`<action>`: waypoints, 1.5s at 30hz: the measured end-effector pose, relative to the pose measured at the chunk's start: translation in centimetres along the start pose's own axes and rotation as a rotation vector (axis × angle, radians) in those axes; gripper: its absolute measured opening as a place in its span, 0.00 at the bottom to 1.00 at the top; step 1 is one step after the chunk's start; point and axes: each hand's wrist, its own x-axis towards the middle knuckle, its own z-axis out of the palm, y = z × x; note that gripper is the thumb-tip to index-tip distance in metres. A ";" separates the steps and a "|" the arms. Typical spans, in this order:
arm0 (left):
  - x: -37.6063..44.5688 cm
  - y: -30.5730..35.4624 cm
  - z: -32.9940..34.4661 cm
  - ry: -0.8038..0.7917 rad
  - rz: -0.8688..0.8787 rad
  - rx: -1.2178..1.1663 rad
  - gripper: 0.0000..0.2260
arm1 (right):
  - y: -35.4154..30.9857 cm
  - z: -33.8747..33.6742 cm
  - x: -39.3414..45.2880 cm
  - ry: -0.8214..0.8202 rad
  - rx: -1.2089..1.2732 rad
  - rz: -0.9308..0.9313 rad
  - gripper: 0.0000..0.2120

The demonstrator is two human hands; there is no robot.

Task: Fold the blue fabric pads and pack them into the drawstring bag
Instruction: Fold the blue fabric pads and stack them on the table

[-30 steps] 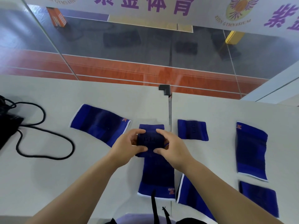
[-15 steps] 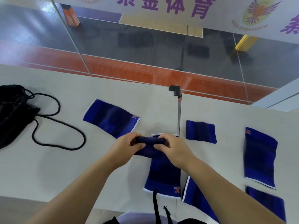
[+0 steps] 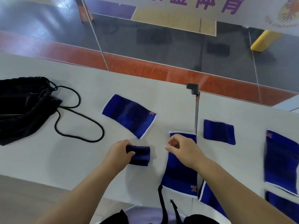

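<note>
My left hand (image 3: 119, 153) grips a small folded dark-blue pad (image 3: 140, 156) just above the white table. My right hand (image 3: 183, 149) hovers beside it with fingers loosely curled, holding nothing, over a long blue pad (image 3: 179, 177) that lies flat. Another flat blue pad (image 3: 129, 115) lies further back on the left. A small folded blue pad (image 3: 219, 132) sits to the right of the table gap. The black drawstring bag (image 3: 21, 104) lies at the far left, its cord (image 3: 80, 126) looped across the table.
More blue pads lie at the right edge (image 3: 281, 160), the bottom right corner (image 3: 284, 206) and under my right forearm (image 3: 210, 201). A gap with a black corner bracket (image 3: 192, 88) splits the two white tabletops (image 3: 48, 159). Beyond the table is a glass wall.
My hands have parted. The left hand has carried the folded pad to the left, off the long pad, and the right hand has let go. The view has shifted left, showing more of the bag.
</note>
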 end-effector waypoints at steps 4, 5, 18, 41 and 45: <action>1.1 0.6 0.0 0.057 0.133 0.188 0.09 | -0.3 0.3 0.2 0.030 0.012 0.026 0.10; 1.4 0.8 -0.1 0.027 0.154 0.228 0.10 | -0.3 0.3 0.2 0.037 0.013 0.034 0.10; 4.6 6.5 -0.9 -0.162 0.353 0.374 0.10 | 1.9 -3.7 -2.4 -0.025 -0.214 0.192 0.16; 9.3 26.6 14.7 -0.254 0.534 0.436 0.30 | 18.8 -12.1 -12.5 0.118 -0.157 0.480 0.19; 9.1 26.5 15.3 -0.228 0.468 0.548 0.28 | 20.5 -12.5 -13.1 0.137 -0.117 0.463 0.18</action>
